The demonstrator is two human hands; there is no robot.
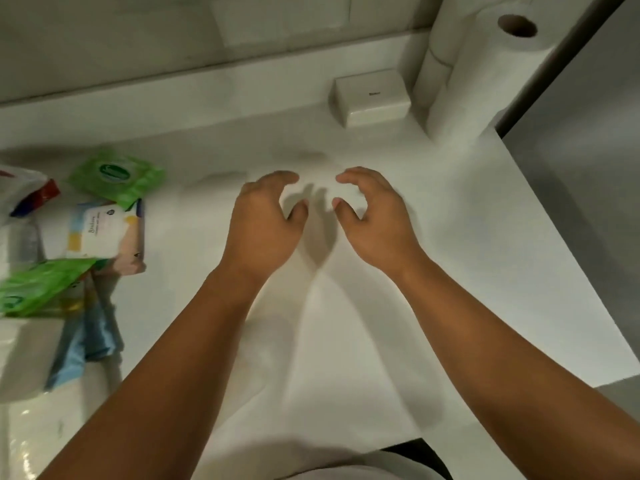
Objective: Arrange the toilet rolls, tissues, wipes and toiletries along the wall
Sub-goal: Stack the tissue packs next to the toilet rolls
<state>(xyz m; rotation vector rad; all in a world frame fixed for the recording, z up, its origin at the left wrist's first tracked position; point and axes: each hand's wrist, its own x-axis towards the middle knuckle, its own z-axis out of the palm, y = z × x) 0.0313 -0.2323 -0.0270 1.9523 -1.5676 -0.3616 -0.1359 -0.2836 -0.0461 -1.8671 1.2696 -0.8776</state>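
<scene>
The white counter (450, 271) runs under everything, with the wall along its far edge. A small white box (370, 98) lies near that wall, long axis parallel to it.

Just right of the box, a tall paper roll (485, 74) stands upright with its core hole facing up. Smaller toilet rolls (438, 57) are stacked behind it, against the wall and cut off by the top edge.

Far left of the box and nearer the person, a plastic-wrapped bundle (20, 358) is cut off by the frame edge; its contents are hard to make out. A blue pack (83, 344) lies partly under it.

Left of the box lie a pastel wipes pack (104, 233), long axis towards the wall, and two green wipes packs. One (116, 176) lies tilted, overlapping the pastel pack's far end; the other (38, 285) overlaps its near end.

The left hand (263, 223) and right hand (374, 216) hover in front of the box, thumbs facing each other. Their fingers are curved and apart from the thumbs, holding nothing. The rolls and wipes lie well apart from both hands.
</scene>
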